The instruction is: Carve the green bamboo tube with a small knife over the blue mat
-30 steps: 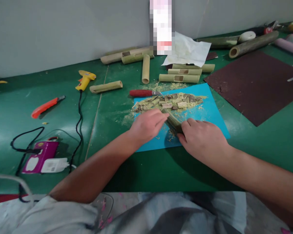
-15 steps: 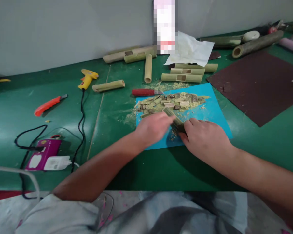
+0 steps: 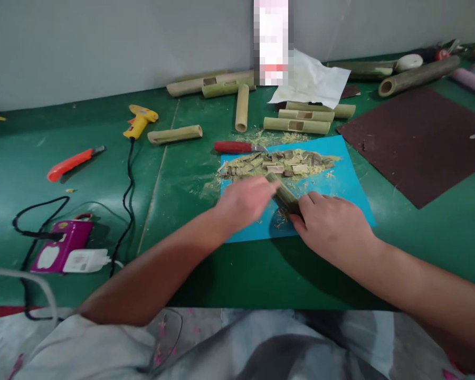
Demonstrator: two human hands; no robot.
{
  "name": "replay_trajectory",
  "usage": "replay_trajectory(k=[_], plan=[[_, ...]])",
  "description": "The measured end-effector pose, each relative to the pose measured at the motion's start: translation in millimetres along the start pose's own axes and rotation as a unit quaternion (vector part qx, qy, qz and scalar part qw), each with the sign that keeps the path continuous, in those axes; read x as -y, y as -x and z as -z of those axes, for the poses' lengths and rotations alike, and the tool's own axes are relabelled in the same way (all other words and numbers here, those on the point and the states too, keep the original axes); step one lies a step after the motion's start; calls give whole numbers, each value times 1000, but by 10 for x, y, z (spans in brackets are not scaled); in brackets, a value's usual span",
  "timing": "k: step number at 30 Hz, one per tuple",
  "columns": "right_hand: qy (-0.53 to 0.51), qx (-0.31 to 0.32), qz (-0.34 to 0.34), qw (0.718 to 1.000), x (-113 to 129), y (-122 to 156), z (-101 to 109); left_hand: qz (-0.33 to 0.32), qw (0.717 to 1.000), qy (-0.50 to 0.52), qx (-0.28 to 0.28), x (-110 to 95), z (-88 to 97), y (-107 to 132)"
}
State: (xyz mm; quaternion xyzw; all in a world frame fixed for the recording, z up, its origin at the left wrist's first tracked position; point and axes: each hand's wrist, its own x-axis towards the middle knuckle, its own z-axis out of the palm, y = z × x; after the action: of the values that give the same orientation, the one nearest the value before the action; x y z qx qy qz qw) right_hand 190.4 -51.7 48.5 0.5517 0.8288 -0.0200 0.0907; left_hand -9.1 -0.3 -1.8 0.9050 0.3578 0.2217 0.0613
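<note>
My right hand (image 3: 334, 224) is wrapped round the near end of a short bamboo tube (image 3: 284, 196), which slants over a blue sheet (image 3: 352, 179). At the tube's far end is my left hand (image 3: 248, 198), closed and a little blurred, its fingertips at the tube's side. Whatever those fingers may hold is hidden. Just beyond both hands, bamboo chips and shavings (image 3: 275, 166) lie heaped on the sheet. A red-handled tool (image 3: 233, 148) rests at the sheet's far left corner, its metal end among the chips.
Several cut bamboo tubes (image 3: 296, 125) lie farther back, beside white paper (image 3: 312, 79). On the left are a yellow glue gun (image 3: 141, 120), an orange utility knife (image 3: 73, 164) and a purple power block (image 3: 65, 245) with cables. A dark brown sheet (image 3: 423, 142) covers the right side.
My left hand has shifted slightly left along the tube's far end. My right hand keeps its grip on the bamboo. The camera view has turned a little.
</note>
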Motion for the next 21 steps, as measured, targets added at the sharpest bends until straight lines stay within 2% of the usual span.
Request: replay_trajectory(k=[2, 5, 9, 12, 15, 19, 21], plan=[[2, -2, -1, 1000, -2, 2, -7, 24, 1000, -10, -14, 0, 8, -6], [-2, -3, 5, 1000, -2, 8, -21, 1, 999, 7, 33, -8, 10, -6], [-3, -14, 7, 1000, -3, 13, -37, -6, 1000, -2, -7, -14, -10, -3], [-6, -11, 9, 1000, -7, 13, -45, -32, 999, 4, 10, -13, -25, -6], [-2, -20, 10, 1000, -11, 12, -52, -23, 999, -14, -43, -3, -26, -12], [3, -40, 27, 999, -9, 17, -65, -47, 999, -21, -14, -10, -15, -13], [10, -38, 25, 999, -3, 20, -71, -16, 999, -35, -28, -18, -5, -15]])
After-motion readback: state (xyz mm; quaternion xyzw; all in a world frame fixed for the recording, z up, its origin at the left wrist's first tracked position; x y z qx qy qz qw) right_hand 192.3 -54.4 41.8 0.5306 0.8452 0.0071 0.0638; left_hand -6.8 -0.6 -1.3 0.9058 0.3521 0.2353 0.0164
